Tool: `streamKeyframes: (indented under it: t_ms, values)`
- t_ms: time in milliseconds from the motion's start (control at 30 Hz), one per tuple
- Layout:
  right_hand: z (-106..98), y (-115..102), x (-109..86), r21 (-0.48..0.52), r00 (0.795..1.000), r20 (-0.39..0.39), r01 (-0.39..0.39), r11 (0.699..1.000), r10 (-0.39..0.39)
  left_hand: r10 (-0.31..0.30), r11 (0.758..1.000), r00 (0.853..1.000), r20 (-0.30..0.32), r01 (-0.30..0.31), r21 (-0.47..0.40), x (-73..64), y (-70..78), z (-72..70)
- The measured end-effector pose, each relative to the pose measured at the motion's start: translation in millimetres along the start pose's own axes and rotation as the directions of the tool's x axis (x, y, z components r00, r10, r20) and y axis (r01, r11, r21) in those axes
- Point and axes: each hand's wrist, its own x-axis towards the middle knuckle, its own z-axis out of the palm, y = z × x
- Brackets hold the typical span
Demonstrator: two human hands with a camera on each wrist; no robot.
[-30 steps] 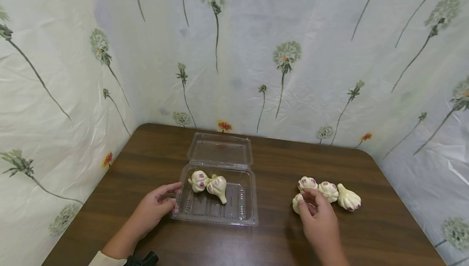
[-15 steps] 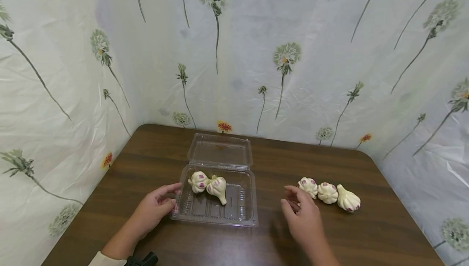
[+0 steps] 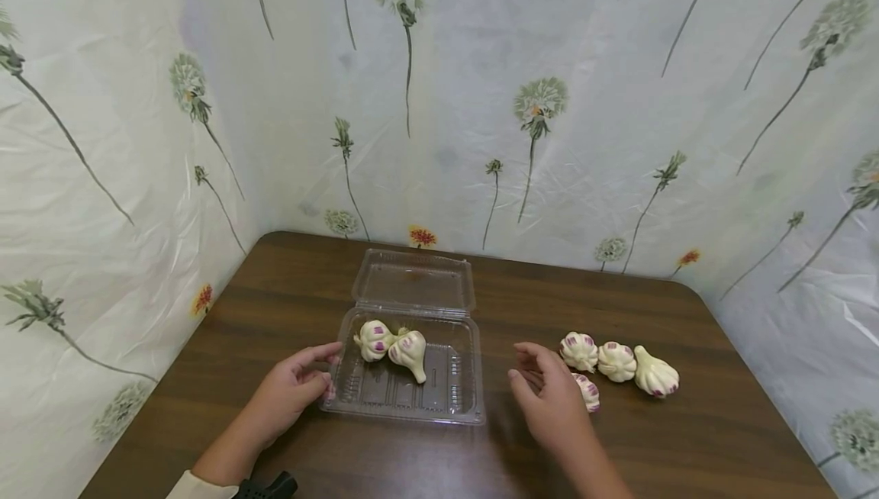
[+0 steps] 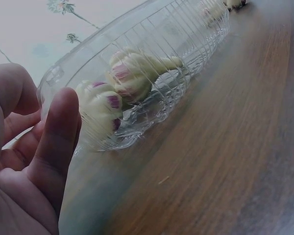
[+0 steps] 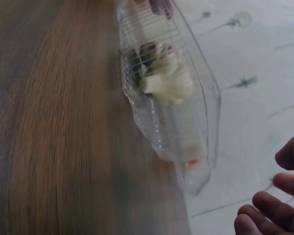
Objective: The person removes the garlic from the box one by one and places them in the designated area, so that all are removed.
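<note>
A hinged clear plastic container (image 3: 439, 400) lies with its lid (image 3: 414, 279) folded back on the table. Inside are two white-and-purple garlic bulbs (image 3: 374, 340), touching each other. At its left edge, my left hand (image 3: 291, 384) holds the rim between thumb and fingers, also visible in the left wrist view. My right hand (image 3: 552, 400) hovers between the container and the loose bulbs, fingers loosely bent and nothing in them. Beside it, one garlic bulb (image 3: 587, 392) is partly hidden by the hand. In the right wrist view, the right fingers (image 5: 274, 210) are apart from the container.
Behind the partly hidden bulb, a row of garlic bulbs (image 3: 616, 362) lies on the right of the brown wooden table (image 3: 522, 293). A floral curtain (image 3: 453, 102) hangs along the back and sides of the table.
My right hand has moved left, away from the loose garlic bulbs, uncovering the nearest one, which now lies by the hand. The left hand and the container have stayed in place.
</note>
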Motion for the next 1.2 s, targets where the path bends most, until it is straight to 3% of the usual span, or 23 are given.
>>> streamKeyframes:
  t_ms: [367,767,1200]
  values:
    - [13,-6,6.1,0.023,0.996,0.031,0.084,0.996,-0.084,0.005,1.000,1.000,-0.001,-0.005,-0.003,2.4,-3.6,0.2]
    - [25,-30,15.1,0.025,0.988,0.137,0.074,0.997,-0.077,-0.002,1.000,1.000,-0.015,0.002,0.008,1.4,-3.6,0.1]
    - [40,-41,22.0,0.026,0.980,0.184,0.079,0.997,-0.083,-0.004,1.000,1.000,-0.009,0.004,0.000,1.6,-3.6,-0.1]
